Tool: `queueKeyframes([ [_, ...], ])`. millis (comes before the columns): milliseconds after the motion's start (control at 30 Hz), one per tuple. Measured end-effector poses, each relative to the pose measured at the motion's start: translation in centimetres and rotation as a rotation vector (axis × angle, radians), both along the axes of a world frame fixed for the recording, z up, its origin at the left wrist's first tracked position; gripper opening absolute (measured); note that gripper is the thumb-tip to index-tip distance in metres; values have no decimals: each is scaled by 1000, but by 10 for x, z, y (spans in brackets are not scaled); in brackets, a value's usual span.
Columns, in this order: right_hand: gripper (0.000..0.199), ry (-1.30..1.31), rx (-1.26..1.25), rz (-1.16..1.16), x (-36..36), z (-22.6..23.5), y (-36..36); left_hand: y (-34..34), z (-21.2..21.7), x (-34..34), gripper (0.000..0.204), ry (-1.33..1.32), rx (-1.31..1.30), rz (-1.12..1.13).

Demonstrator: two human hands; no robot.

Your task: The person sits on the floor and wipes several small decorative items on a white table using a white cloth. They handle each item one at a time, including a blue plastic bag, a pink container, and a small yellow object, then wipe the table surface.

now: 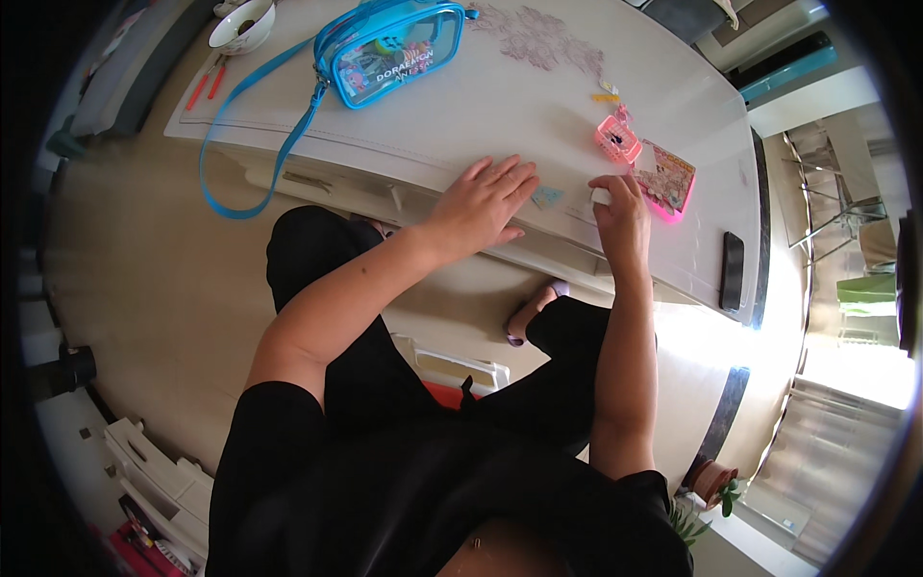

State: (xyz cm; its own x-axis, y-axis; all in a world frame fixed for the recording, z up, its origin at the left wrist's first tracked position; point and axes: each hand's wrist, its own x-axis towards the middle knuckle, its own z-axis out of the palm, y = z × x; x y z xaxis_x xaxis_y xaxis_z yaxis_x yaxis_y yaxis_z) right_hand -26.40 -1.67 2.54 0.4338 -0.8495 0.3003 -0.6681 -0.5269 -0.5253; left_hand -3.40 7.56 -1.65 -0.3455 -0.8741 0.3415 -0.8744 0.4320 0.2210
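Observation:
My left hand (486, 200) lies flat, fingers spread, on the white table (500, 106) near its front edge, its fingertips beside a small pale blue piece (548, 197). My right hand (620, 213) rests on the table just right of that piece, its fingers closed on a small white object (600, 195). Just beyond my right hand lie a pink tray with a patterned picture (668, 180) and a small pink box (617, 139).
A blue see-through bag (389, 50) with a long blue strap (245, 154) stands at the back left. Beside it are a bowl (242, 24) and red chopsticks (207, 82). A black phone (733, 270) lies at the right edge. A small yellow piece (605, 97) lies farther back.

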Motion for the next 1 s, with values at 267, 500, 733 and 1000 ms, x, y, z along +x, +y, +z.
queueKeyframes([
  [267, 33, 14, -30, 250, 43, 0, 20, 1, 5, 1, 67, 21, 18, -2],
  [500, 27, 55, -13, 83, 10, -3, 2, 1, 1, -2, 71, -4, -10, 13],
  [733, 26, 16, -1, -73, -12, -3, -3, 3, 2, -2, 78, 61, -35, 0],
  [1000, 30, -70, -14, 113, 31, 4, 10, 15, -11, -15, 78, 160, -109, -87],
])
